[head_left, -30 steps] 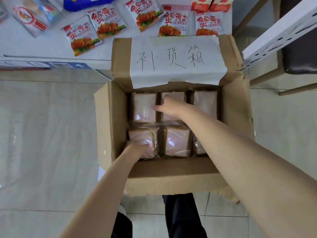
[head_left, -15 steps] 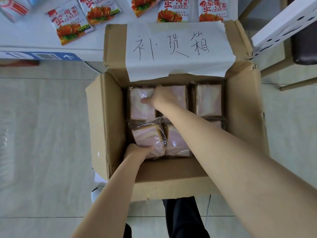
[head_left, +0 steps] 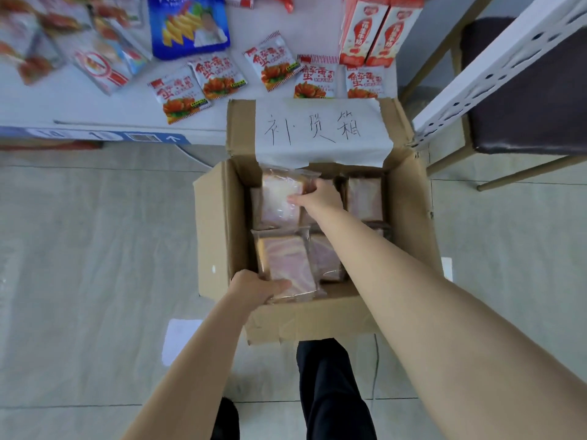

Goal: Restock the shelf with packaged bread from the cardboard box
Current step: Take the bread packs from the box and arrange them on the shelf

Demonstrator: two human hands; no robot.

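An open cardboard box point(head_left: 219, 236) stands on the floor, with a white paper label on its far flap. Inside lie several clear-wrapped bread packs. My left hand point(head_left: 257, 289) grips the near-left bread pack point(head_left: 286, 265), which is tilted up above the others. My right hand point(head_left: 319, 196) holds the far-left bread pack point(head_left: 281, 201) by its right edge, lifted toward the box's back wall. More packs stay flat at the far right point(head_left: 365, 198) and under my right forearm.
A low white shelf board point(head_left: 95, 112) beyond the box carries red snack packets point(head_left: 178, 98), a blue bag point(head_left: 189, 25) and red cartons point(head_left: 378, 30). A white perforated shelf upright point(head_left: 495, 71) and a dark chair point(head_left: 533, 100) stand at right. Grey tiled floor lies to the left.
Both hands have raised their bread packs higher out of the stack. The view has tipped up, showing more of the shelf board.
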